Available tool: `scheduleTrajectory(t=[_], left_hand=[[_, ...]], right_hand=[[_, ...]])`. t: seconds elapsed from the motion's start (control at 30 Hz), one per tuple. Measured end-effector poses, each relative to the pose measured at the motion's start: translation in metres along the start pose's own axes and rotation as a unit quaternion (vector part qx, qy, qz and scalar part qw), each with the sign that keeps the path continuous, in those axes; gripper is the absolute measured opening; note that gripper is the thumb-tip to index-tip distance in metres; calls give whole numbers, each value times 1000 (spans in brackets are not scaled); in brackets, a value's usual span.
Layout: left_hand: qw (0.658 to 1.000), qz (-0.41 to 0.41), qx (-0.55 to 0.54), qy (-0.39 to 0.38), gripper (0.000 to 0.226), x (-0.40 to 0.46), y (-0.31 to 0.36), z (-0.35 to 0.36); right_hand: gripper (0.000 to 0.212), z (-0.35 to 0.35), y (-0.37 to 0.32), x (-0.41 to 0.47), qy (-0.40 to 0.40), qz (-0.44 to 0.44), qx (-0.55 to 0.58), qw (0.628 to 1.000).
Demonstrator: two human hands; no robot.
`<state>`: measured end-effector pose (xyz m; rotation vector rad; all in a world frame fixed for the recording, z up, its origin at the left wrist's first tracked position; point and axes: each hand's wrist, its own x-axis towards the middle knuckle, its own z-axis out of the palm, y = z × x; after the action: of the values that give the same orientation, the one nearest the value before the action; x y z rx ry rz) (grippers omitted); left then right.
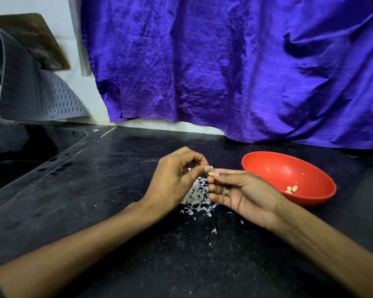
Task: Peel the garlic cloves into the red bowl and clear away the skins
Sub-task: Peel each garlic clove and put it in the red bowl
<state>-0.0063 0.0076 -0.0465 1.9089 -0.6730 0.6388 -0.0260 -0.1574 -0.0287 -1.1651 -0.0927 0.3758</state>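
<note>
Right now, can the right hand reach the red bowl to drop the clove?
Probably yes: the right hand pinches the garlic clove just beside the red bowl, with nothing between them.

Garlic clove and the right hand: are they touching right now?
Touching. The head view shows the right hand pinching the garlic clove at its fingertips, with the left hand gripping it from the other side.
</note>
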Motion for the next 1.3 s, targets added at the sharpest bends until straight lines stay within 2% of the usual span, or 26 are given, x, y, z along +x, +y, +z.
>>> scheduleTrajectory(t=[0.17, 0.3, 0.43, 0.57, 0.7, 0.9, 1.0, 1.2, 1.3], left_hand=[[998, 22, 64, -14, 14, -1, -4, 1], [993, 53, 100, -30, 10, -3, -4, 2], [992, 68, 103, -18, 6, -2, -5, 1], [995, 42, 88, 16, 6, 1, -8, 1], [997, 8, 78, 11, 15, -1, -10, 1], [997, -4, 73, 5, 20, 1, -13, -1], [996, -13, 86, -3, 18, 1, -16, -1], [995, -8, 94, -15, 13, 1, -19, 1], [995, -7, 94, -15, 10, 2, -19, 2]], right_hand=[[17, 2, 1, -1, -3, 8, 30, 1000], [25, 3, 0, -1, 4, -3, 27, 1000], [14, 5, -4, -2, 17, -16, 34, 999], [23, 5, -10, -3, 17, -19, 33, 999], [30, 6, -12, -4, 17, -21, 32, 999], [20, 5, -13, -5, 27, -39, 27, 999], [17, 4, -12, -4, 27, -66, 7, 997], [33, 0, -9, -5, -5, -112, -98, 989], [30, -1, -6, -4, -5, -130, -148, 980]])
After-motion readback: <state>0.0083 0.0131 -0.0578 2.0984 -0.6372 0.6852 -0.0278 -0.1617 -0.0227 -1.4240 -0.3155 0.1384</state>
